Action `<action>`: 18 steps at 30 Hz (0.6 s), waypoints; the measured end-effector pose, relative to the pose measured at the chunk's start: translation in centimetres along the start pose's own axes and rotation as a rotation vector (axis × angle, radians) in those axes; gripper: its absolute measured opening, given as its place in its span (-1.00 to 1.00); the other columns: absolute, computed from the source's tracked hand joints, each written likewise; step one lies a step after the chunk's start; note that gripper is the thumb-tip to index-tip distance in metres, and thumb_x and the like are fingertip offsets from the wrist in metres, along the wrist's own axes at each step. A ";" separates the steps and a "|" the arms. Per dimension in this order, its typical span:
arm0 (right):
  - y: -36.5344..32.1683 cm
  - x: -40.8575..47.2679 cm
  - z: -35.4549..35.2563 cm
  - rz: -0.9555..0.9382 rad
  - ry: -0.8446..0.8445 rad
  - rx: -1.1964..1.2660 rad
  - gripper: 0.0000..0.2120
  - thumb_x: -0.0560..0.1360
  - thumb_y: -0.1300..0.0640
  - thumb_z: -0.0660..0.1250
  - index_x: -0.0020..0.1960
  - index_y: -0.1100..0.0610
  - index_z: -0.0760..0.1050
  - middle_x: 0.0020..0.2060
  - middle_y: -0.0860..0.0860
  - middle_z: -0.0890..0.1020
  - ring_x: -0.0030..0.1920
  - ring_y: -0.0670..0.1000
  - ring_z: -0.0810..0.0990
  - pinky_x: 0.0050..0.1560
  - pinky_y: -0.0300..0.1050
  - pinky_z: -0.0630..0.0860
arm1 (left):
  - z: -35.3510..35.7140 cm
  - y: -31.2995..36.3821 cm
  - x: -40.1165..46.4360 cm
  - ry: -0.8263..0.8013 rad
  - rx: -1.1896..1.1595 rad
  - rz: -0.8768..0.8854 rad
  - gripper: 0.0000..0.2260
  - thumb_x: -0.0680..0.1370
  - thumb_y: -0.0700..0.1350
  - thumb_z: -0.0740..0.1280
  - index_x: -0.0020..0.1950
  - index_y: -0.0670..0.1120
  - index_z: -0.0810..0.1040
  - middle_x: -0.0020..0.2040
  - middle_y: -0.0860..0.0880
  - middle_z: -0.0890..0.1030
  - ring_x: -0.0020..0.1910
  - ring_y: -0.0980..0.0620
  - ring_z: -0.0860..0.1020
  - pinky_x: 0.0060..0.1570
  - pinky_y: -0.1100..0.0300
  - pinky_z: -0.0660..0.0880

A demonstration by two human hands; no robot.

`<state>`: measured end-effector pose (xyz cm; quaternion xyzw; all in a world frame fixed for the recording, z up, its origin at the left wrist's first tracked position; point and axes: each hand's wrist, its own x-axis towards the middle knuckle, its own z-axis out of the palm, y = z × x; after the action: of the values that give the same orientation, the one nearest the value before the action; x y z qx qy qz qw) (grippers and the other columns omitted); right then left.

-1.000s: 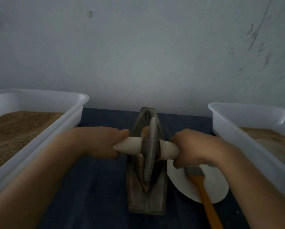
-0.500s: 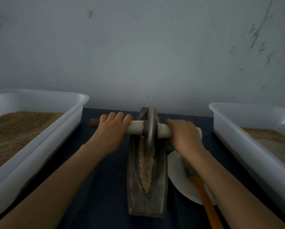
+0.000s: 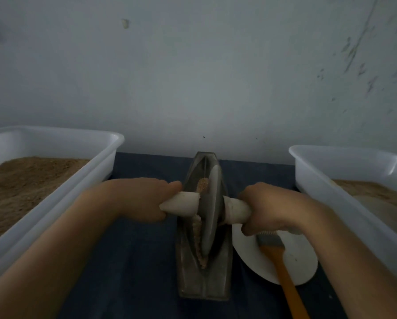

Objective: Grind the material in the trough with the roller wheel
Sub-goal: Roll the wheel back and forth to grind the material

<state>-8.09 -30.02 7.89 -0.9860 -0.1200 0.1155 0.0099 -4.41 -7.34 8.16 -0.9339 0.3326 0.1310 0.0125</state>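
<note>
- The trough [image 3: 204, 288], a long boat-shaped metal piece, lies lengthwise on the dark blue desk [image 3: 133, 272], its far tip close to the wall [image 3: 193, 77].
- The roller wheel [image 3: 210, 217] stands on edge inside the trough, around its middle, with a pale handle [image 3: 181, 203] sticking out to each side.
- The left hand [image 3: 137, 199] grips the left stub of the handle; its fingers are curled round it and the thumb lies along the top.
- The right hand [image 3: 273, 208] grips the right stub in the same way, fingers wrapped under and round it.
- The material [image 3: 198, 231], a coarse tan grain, lies in the groove of the trough just left of the wheel, with a small patch beyond the handle and a strip running toward the near end.
- A white plate [image 3: 296, 261] sits on the desk just right of the trough, partly under the right wrist.
- A brush [image 3: 282, 272] with an orange handle lies across the plate, its grey collar near the right hand and its handle pointing toward the near edge.
- A white tub [image 3: 54, 196] at the left holds brown powder; another white tub [image 3: 326, 192] at the right holds a paler, sandy fill.
</note>
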 end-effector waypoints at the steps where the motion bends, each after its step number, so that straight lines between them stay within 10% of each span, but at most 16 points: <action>1: 0.0 0.2 0.1 0.006 0.009 -0.010 -0.77 0.36 0.10 0.42 -0.34 -0.01 0.37 -0.41 -0.11 0.46 -0.42 -0.18 0.42 -0.51 -0.33 0.28 | 0.1 -0.1 0.1 0.006 -0.009 -0.008 -0.72 0.55 -0.07 0.27 0.19 0.00 0.25 -0.02 0.05 0.40 -0.12 0.13 0.40 -0.21 0.33 0.32; 11: 1.3 4.8 2.6 0.129 0.556 -0.115 -0.81 0.43 0.04 0.37 0.00 0.00 0.42 -0.06 -0.05 0.58 -0.05 0.01 0.54 -0.32 -0.21 0.15 | 3.5 -1.8 4.7 0.631 0.275 -0.167 -0.65 0.53 -0.03 0.25 0.28 0.03 0.24 0.17 0.01 0.38 0.13 -0.02 0.39 0.12 0.07 0.28; 18: 1.2 4.8 2.6 0.117 0.559 -0.138 -0.84 0.46 0.07 0.32 0.02 0.04 0.43 -0.06 -0.02 0.59 -0.06 0.01 0.53 -0.28 -0.21 0.16 | 3.7 -1.8 4.5 0.651 0.252 -0.156 -0.63 0.52 -0.02 0.27 0.27 0.04 0.23 0.17 0.02 0.38 0.12 0.00 0.39 0.09 0.10 0.27</action>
<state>-3.90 -30.08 4.26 -0.9832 -0.0631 -0.1687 -0.0310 -0.80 -8.28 3.32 -0.9404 0.2602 -0.2167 0.0311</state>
